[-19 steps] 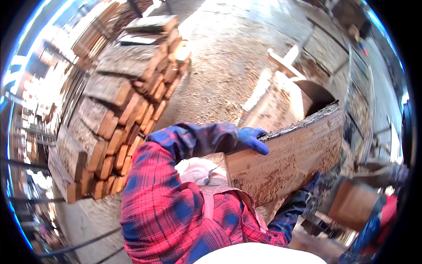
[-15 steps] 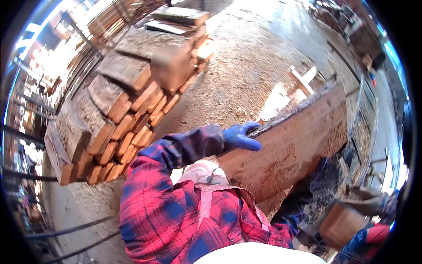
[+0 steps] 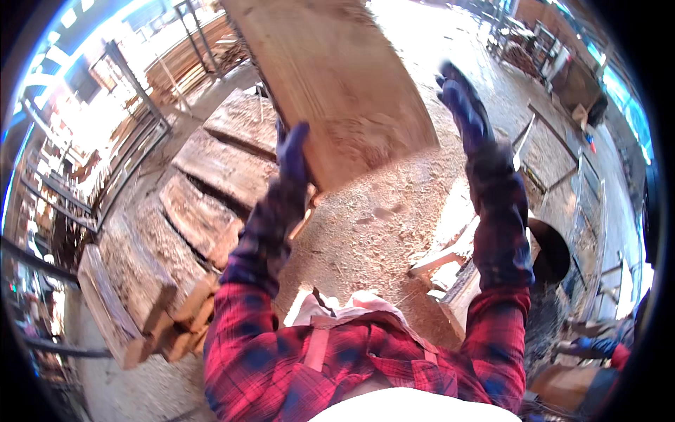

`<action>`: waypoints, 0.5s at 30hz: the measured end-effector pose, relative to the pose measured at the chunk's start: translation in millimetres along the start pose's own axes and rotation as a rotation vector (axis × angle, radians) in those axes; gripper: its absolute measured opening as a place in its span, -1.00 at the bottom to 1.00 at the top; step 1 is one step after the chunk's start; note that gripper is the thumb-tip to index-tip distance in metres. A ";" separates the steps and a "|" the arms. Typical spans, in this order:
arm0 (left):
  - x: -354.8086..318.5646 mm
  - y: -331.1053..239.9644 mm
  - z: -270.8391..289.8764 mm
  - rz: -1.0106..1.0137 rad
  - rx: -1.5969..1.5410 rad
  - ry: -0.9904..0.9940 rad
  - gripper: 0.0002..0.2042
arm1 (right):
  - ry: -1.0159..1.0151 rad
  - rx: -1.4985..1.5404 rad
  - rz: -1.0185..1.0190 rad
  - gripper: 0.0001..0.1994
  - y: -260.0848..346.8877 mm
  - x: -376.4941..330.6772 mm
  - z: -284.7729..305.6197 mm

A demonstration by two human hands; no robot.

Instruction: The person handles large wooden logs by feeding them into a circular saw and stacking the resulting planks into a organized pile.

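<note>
Both gloved hands are reaching upward, forearms raised. The left hand (image 3: 292, 158) is pressing its fingers against the lower left edge of a rough-sawn plank (image 3: 337, 77); the right hand (image 3: 464, 105) is hovering just beside it, fingers released and spread. The plank's upper end is running out of view. Stacked planks (image 3: 190, 211) are lying on the sawdust-strewn floor (image 3: 380, 225).

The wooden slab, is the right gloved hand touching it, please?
No, the right hand is open and apart from the wooden slab.
</note>
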State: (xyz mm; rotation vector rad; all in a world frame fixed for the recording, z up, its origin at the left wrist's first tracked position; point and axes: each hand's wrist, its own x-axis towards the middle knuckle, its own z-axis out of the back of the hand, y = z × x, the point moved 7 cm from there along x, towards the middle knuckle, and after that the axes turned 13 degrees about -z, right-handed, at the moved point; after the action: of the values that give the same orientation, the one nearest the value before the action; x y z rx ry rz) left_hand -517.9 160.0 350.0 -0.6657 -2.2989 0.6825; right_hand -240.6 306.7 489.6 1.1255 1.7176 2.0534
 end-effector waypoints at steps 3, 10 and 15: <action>117.1 41.5 -1.9 -0.105 0.182 0.023 -0.63 | -0.286 -0.437 -0.240 -0.16 -25.1 -84.8 16.7; -195.8 354.9 -42.2 1.158 0.267 0.638 -0.61 | -1.184 -1.051 -0.795 -0.41 -120.9 -560.0 232.5; -405.9 377.1 -158.3 1.123 0.282 0.796 -0.11 | -1.023 0.182 -0.662 -0.64 -163.4 -616.6 202.0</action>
State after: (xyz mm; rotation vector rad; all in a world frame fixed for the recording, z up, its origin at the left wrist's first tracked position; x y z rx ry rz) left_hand -33.6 236.5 47.4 -1.7174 -0.9481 0.9453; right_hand 266.6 119.6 95.4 1.1262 1.4165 0.7100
